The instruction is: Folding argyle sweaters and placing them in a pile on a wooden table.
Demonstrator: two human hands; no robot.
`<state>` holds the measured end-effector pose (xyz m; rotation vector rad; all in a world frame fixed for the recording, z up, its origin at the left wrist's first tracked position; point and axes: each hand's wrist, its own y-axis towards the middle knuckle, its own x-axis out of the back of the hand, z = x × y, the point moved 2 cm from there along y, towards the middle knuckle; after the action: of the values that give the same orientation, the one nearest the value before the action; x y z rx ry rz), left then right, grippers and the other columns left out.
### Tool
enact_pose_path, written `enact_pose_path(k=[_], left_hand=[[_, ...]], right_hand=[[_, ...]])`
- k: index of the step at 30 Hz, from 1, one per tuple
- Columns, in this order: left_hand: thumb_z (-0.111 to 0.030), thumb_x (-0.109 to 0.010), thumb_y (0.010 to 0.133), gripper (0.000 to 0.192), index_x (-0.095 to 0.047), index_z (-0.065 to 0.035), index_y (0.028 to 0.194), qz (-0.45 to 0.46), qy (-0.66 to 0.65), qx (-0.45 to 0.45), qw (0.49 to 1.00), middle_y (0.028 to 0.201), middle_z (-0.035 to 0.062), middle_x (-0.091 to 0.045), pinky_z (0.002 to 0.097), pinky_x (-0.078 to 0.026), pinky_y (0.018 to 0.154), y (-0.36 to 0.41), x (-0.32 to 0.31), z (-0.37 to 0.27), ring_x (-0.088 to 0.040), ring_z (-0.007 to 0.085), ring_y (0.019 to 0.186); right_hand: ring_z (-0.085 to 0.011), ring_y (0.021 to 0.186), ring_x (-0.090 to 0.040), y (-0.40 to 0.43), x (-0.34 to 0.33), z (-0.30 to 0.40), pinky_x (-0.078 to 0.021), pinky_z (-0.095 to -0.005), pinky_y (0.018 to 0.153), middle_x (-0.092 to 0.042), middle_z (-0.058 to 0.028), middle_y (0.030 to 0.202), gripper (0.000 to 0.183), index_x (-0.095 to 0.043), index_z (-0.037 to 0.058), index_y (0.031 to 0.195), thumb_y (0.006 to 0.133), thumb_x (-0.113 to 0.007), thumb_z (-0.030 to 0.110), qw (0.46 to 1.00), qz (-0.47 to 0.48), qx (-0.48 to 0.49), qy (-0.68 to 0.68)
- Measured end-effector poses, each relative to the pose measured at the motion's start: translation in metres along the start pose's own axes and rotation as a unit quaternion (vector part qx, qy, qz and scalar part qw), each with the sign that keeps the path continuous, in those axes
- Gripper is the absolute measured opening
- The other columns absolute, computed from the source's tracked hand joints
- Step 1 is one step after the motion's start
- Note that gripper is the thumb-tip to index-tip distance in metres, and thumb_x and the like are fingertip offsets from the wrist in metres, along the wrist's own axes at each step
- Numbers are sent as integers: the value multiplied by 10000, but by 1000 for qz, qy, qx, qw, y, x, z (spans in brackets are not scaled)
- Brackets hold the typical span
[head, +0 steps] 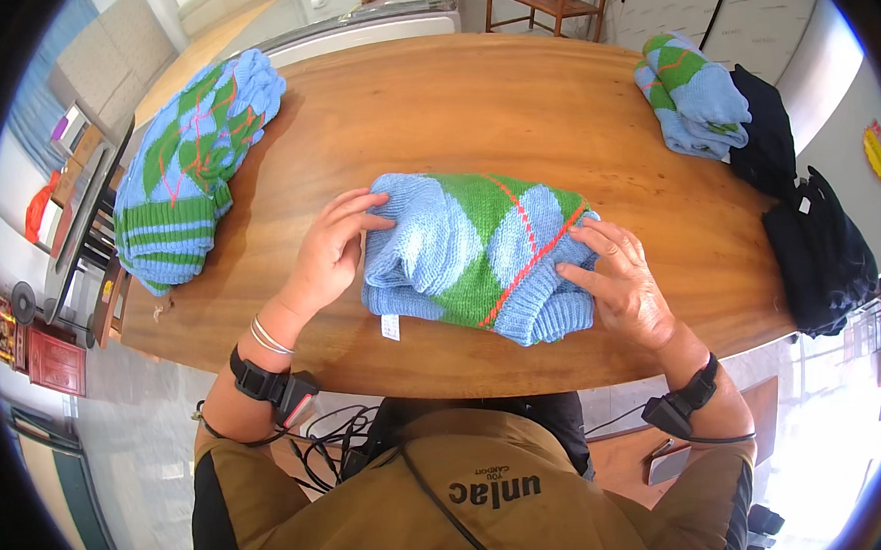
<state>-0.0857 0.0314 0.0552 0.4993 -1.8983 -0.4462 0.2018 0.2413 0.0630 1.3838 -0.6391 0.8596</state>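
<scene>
A folded knit sweater in blue and green argyle with red lines lies across the near middle of the wooden table. My left hand rests its fingertips on the sweater's left edge, fingers slightly spread. At its right end, my right hand touches the upper edge and ribbed part, with thumb and fingers apart. A small white tag pokes out under the sweater's lower left edge. Whether either hand pinches the knit cannot be told for certain; both look laid on it.
A loose pile of similar knitwear lies at the table's left edge. Folded argyle knitwear sits at the far right, beside black garments. More dark clothing lies along the right edge. A wooden chair stands beyond the table.
</scene>
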Motion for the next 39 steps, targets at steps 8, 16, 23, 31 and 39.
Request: enact_pose_path(k=[8,16,23,31,39], left_hand=[[-59,-722,689,548,-518,-63,1198,88,-59,-43,993,1242,120,-503,373,-406,973,43,8,-73,-496,305,1137],[103,-627,635,526,-557,-80,1123,13,-54,-7,998,1162,107,-526,376,-454,902,14,-4,-58,-531,311,1068],[116,-524,583,215,-543,-59,708,-84,-8,16,996,811,76,-545,341,-460,719,0,18,-38,-530,264,865],[48,-571,707,158,-608,-45,829,181,-156,70,969,868,74,-560,323,-447,818,5,27,-48,-541,251,909],[-231,-649,808,343,-568,-41,1082,24,-14,-82,996,1031,150,-611,409,-436,854,68,-27,-40,-572,316,958]], right_hand=[[-328,1119,-499,5,15,10,-378,-455,952,-543,-116,1173,404,-642,83,997,598,-683,29,997,36,11,67],[-285,928,-544,8,-4,41,-422,-405,862,-569,-92,914,428,-618,61,1011,588,-664,20,999,24,-3,25],[-278,759,-568,9,22,46,-451,-390,684,-559,-72,761,312,-637,54,885,575,-653,15,994,-69,13,89],[-262,773,-504,-13,-7,53,-397,-362,677,-509,-72,779,256,-625,65,872,630,-585,-9,991,70,-11,116],[-289,870,-539,22,35,83,-423,-379,759,-565,-108,898,356,-588,39,1049,700,-643,79,984,137,-24,108]])
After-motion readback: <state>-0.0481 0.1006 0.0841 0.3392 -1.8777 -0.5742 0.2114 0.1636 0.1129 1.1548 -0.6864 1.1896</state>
